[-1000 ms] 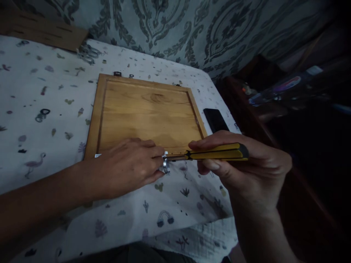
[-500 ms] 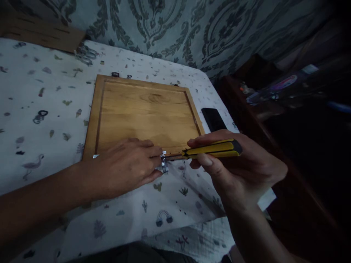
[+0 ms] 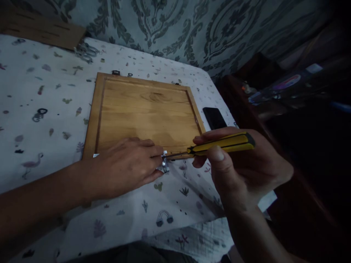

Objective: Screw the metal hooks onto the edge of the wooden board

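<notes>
Screwdriver hndl (image 3: 231, 142) now higher in R hand (image 3: 246, 173), shaft (image 3: 177, 155) nr metal ftg (image 3: 165, 166)

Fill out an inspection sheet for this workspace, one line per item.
Surface: table under a white patterned tablecloth, creased near its front edge.
Work things: framed wooden panel lying flat; shiny metal fitting at its near edge; yellow-and-black screwdriver.
Clutter: cardboard and shiny metal pieces at back left; what looks like a phone right of the panel.
Hands: left hand over the panel's near edge, fingertips at the fitting; right hand grips the screwdriver, its tip at the fitting.
Cables: nothing seen.
Surroundings: patterned wall behind; bottle at right; dim light.
</notes>
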The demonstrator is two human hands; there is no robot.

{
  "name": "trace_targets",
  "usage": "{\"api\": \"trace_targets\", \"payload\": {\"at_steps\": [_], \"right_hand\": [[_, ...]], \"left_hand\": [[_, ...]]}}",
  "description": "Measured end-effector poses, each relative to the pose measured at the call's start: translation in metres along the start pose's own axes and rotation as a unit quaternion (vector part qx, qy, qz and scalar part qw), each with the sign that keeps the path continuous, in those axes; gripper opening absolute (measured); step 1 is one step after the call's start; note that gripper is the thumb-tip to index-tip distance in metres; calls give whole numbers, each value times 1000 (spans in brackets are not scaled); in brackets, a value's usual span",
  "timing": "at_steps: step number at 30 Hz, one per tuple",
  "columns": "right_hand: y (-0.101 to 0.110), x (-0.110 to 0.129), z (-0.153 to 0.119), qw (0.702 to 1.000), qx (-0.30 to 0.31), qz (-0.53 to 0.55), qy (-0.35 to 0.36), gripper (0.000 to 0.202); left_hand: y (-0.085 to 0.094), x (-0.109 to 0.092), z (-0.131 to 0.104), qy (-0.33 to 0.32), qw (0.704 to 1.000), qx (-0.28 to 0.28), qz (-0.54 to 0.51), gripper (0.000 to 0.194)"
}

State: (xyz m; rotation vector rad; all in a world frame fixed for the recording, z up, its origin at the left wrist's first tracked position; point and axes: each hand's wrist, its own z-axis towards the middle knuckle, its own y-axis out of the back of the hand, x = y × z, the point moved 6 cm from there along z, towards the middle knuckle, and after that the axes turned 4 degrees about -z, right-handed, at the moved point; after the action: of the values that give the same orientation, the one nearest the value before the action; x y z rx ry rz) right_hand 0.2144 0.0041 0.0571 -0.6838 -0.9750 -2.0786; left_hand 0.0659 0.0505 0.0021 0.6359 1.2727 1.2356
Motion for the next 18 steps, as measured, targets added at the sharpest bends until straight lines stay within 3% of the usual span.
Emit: {"api": "trace_targets", "payload": {"at_steps": [18], "right_hand": [[-1,-4,-3,999,26,21,-1,15]], "left_hand": [[-1,2,-1,-1,1000,-8,-1,22]]}}
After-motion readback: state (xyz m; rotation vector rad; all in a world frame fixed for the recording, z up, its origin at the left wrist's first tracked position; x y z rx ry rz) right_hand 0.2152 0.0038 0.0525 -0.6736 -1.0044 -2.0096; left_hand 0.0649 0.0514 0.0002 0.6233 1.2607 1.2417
